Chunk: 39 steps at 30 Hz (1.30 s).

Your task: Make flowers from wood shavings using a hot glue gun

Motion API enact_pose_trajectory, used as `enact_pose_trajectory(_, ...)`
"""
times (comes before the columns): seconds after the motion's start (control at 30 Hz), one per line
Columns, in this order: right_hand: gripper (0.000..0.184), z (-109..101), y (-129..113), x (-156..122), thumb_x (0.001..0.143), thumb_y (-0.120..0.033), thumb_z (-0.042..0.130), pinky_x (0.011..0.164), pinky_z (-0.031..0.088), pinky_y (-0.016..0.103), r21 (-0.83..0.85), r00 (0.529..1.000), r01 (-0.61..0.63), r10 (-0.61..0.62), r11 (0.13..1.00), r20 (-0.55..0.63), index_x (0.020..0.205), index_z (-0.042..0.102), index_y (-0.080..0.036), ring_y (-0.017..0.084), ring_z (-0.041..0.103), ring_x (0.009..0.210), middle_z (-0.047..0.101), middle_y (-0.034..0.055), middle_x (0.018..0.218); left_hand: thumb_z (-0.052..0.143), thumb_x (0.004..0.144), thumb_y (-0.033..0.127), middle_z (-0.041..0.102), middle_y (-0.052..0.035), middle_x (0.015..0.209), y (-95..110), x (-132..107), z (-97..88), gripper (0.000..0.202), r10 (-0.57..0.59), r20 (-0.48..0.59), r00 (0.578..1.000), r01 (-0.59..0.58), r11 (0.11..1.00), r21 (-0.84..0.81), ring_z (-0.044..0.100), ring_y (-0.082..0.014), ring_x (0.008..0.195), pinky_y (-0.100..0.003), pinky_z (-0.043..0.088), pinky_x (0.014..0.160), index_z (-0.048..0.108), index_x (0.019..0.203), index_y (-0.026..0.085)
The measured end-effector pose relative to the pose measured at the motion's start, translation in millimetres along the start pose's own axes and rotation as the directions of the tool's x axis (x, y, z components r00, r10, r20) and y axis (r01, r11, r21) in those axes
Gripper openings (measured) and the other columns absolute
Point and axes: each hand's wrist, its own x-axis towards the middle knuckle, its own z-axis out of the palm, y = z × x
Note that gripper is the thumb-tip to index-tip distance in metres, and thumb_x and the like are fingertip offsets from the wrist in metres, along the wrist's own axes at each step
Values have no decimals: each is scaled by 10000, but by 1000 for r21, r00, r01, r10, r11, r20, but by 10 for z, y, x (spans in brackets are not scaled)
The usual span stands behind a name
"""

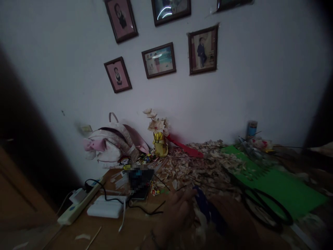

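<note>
Wooden tabletop (117, 232), shavings (197, 170) heaped along wall (234, 93), hand (179, 211) near black scissors (265, 208)

Likely home room, dim view: framed photos (158, 60) on white wall (234, 97), backpack (111, 146), power strip (79, 205), wooden desk (117, 232)

Framed photographs (203, 50) hang on a dim white wall (262, 86).

Framed photos (159, 60) on a white wall (78, 86), pink-and-white backpack (111, 146), yellow flower vase (160, 145), power strip (78, 205);
</note>
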Motion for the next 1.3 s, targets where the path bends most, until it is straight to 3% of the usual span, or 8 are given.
enact_pose_trajectory(0.37, 286, 9, -40, -16, 871, -270, 350, 700, 419, 315, 19, 1000, -13, 13, 1000, 13, 983, 579, -141, 180, 602, 759, 690, 83, 839, 403, 780, 143, 709, -18, 953, 0, 20, -8, 110, 25, -3, 1000, -25, 999, 27, 555, -148, 754, -294, 391, 664, 464, 717, 209)
enact_pose_trajectory(0.57, 341, 43, -6, -69, 872, -386, 348, 700, 413, 352, 7, 997, -76, 76, 997, 9, 995, 578, -166, 213, 600, 755, 681, 90, 848, 362, 819, 176, 714, -52, 906, -9, 21, -4, 135, 54, -17, 998, -54, 998, 23, 577, -160, 723, -296, 386, 649, 465, 735, 200)
enact_pose_trajectory(0.63, 342, 39, -2, -62, 869, -395, 348, 708, 416, 358, -8, 995, -92, 92, 996, 32, 992, 580, -176, 216, 603, 752, 680, 88, 854, 374, 813, 174, 713, -52, 923, -1, 35, -28, 115, 51, 43, 998, -52, 999, 9, 585, -161, 731, -298, 403, 666, 464, 746, 202)
enact_pose_trajectory(0.73, 309, 24, -6, -26, 860, -372, 372, 699, 426, 330, -28, 998, -70, 69, 997, -6, 960, 592, -179, 199, 607, 736, 686, 73, 824, 404, 777, 160, 709, -54, 945, 17, 38, -54, 78, 21, 118, 993, -18, 999, -27, 591, -167, 753, -297, 431, 658, 459, 753, 209)
enact_pose_trajectory(1.1, 297, -17, 22, 50, 881, -282, 332, 670, 409, 281, -51, 997, 77, -77, 996, -9, 952, 579, -134, 159, 610, 696, 697, 64, 789, 403, 763, 120, 704, -77, 962, 55, -21, -3, 103, -48, 87, 995, 54, 996, -74, 606, -179, 757, -311, 444, 630, 458, 791, 202)
enact_pose_trajectory(1.2, 320, -12, -3, 42, 888, -287, 310, 692, 412, 300, -33, 1000, -4, 4, 999, -25, 940, 586, -136, 179, 612, 738, 701, 84, 816, 365, 800, 128, 694, -83, 1001, 49, -10, -2, 162, -41, 108, 993, 49, 996, -74, 614, -193, 787, -331, 473, 644, 493, 878, 186)
enact_pose_trajectory(1.3, 300, 0, -34, 31, 870, -265, 332, 713, 416, 289, 6, 999, 30, -30, 1000, -11, 973, 588, -147, 171, 610, 774, 705, 74, 843, 327, 846, 160, 695, -92, 990, 46, 13, -17, 262, -31, 161, 987, 48, 994, -101, 614, -198, 804, -330, 493, 648, 494, 1049, 167)
